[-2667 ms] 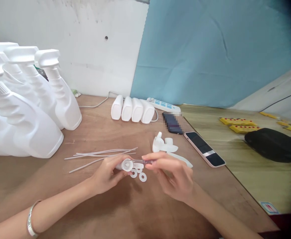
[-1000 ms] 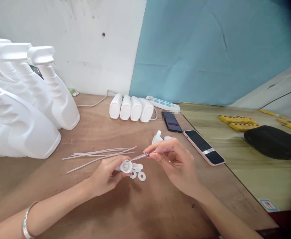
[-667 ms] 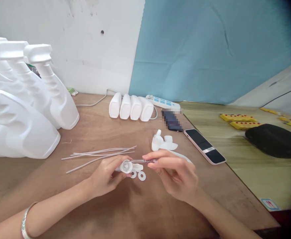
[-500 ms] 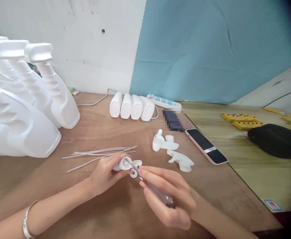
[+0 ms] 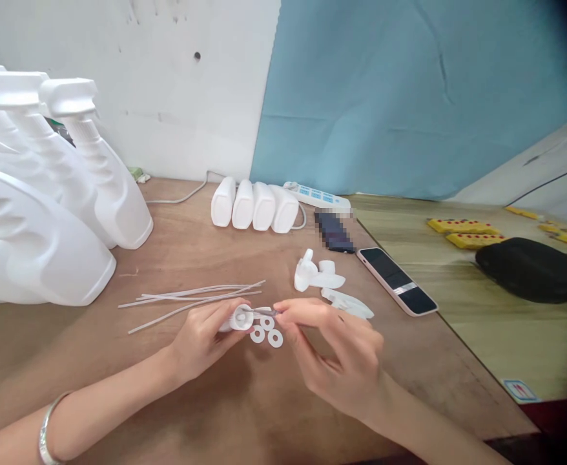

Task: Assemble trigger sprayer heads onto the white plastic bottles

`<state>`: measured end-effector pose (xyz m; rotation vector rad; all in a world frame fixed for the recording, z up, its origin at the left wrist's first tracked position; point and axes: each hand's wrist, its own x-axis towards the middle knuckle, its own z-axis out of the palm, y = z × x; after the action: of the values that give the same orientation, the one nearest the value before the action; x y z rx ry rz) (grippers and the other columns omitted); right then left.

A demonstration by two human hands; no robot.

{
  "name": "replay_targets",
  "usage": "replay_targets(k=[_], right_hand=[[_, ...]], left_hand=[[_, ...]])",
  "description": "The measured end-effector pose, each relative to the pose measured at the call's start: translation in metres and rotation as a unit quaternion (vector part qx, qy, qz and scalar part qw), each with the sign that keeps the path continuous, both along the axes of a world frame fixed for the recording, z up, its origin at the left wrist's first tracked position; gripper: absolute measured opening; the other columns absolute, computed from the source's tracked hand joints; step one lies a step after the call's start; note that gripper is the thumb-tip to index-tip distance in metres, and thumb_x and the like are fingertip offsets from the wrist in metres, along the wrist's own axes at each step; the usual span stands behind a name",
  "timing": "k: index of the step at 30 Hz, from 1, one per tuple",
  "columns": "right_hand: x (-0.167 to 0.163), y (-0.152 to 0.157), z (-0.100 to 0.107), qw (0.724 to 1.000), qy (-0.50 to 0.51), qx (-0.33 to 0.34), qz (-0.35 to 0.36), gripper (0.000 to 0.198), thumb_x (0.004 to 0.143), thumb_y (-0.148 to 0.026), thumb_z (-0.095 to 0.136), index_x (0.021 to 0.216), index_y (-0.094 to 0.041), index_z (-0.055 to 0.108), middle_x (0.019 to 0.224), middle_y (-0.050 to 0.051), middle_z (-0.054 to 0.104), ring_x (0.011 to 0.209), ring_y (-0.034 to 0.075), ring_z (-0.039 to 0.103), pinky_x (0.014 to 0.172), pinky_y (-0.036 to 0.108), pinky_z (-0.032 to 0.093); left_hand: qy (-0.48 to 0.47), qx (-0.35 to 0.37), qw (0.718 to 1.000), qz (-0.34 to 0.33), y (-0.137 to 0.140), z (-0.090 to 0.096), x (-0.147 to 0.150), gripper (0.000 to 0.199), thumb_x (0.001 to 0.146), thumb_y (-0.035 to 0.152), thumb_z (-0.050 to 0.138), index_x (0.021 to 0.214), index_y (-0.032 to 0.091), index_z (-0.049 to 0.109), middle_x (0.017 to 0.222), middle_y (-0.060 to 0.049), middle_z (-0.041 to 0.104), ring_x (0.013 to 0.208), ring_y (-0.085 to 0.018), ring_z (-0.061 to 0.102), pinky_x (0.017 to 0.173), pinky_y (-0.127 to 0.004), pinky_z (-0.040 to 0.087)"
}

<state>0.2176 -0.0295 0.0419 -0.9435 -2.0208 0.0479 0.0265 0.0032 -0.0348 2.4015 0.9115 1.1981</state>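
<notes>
My left hand [image 5: 210,339] is closed around a white spray-head part [image 5: 241,318], its round open end turned towards me. In my right hand [image 5: 332,349] a thin screwdriver [image 5: 264,312] is pinched, its metal shaft reaching to that opening; the handle is hidden by the fingers. Just below the shaft lie three white flat washers [image 5: 275,338] on the table. Behind my left hand rest several thin white tubes [image 5: 191,297]. Two loose white trigger parts [image 5: 307,276] lie beyond my right hand, one partly covered by it.
Large white spray bottles [image 5: 113,187] stand at the left. Several white sprayer covers [image 5: 223,203] line up at the back before a power strip [image 5: 325,196]. A pink-edged phone [image 5: 397,281] and a dark blurred object [image 5: 334,231] lie right, near the brown table's [image 5: 167,413] edge.
My right hand has turned over and shifted its grip, so the screwdriver handle no longer shows and the shaft lies flatter. More of the washers show. My left hand keeps its hold.
</notes>
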Motion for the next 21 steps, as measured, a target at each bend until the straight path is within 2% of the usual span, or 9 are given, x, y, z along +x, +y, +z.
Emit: replay_targets(k=[2, 6, 12, 16, 21], right_hand=[[0.004, 0.002, -0.001, 0.998, 0.024, -0.063, -0.017, 0.017, 0.079, -0.007, 0.053, 0.088, -0.022, 0.052, 0.078, 0.002, 0.067, 0.067, 0.012, 0.065, 0.060, 0.022, 0.054], [0.009, 0.008, -0.001, 0.980, 0.090, -0.179, -0.009, 0.010, 0.081, -0.015, 0.056, 0.086, -0.022, 0.051, 0.082, 0.001, 0.068, 0.068, 0.012, 0.065, 0.059, 0.021, 0.054], [0.010, 0.013, 0.000, 0.949, 0.207, -0.240, -0.002, 0.012, 0.080, -0.018, 0.060, 0.081, -0.021, 0.048, 0.080, 0.001, 0.068, 0.069, 0.014, 0.066, 0.060, 0.025, 0.056], [0.011, 0.017, -0.001, 0.933, 0.252, -0.258, 0.001, 0.014, 0.078, -0.019, 0.062, 0.077, -0.021, 0.048, 0.078, 0.002, 0.068, 0.071, 0.014, 0.066, 0.063, 0.027, 0.058], [0.013, 0.022, -0.007, 0.896, 0.306, -0.320, 0.026, 0.018, 0.077, -0.021, 0.063, 0.076, -0.021, 0.046, 0.076, 0.001, 0.068, 0.069, 0.014, 0.066, 0.065, 0.029, 0.059]], left_hand=[[-0.010, -0.004, 1.000, 0.006, 0.000, 0.000, 0.001, 0.025, 0.081, 0.021, 0.058, 0.105, 0.018, 0.052, 0.088, -0.002, 0.068, 0.075, -0.013, 0.065, 0.067, -0.019, 0.051], [-0.010, -0.060, 0.998, 0.000, 0.000, 0.003, 0.003, 0.023, 0.083, 0.024, 0.055, 0.105, 0.020, 0.052, 0.087, -0.001, 0.067, 0.073, -0.012, 0.064, 0.065, -0.019, 0.051], [-0.022, -0.068, 0.997, 0.002, 0.001, 0.003, 0.003, 0.021, 0.083, 0.026, 0.055, 0.103, 0.020, 0.052, 0.089, -0.003, 0.068, 0.075, -0.013, 0.065, 0.067, -0.021, 0.051], [-0.022, -0.075, 0.997, -0.010, 0.002, 0.003, 0.002, 0.021, 0.084, 0.026, 0.053, 0.104, 0.019, 0.052, 0.088, -0.004, 0.068, 0.075, -0.014, 0.065, 0.066, -0.022, 0.051], [-0.020, -0.068, 0.997, -0.029, 0.003, 0.005, 0.002, 0.022, 0.082, 0.021, 0.056, 0.104, 0.019, 0.052, 0.089, -0.004, 0.068, 0.076, -0.013, 0.065, 0.068, -0.020, 0.051]])
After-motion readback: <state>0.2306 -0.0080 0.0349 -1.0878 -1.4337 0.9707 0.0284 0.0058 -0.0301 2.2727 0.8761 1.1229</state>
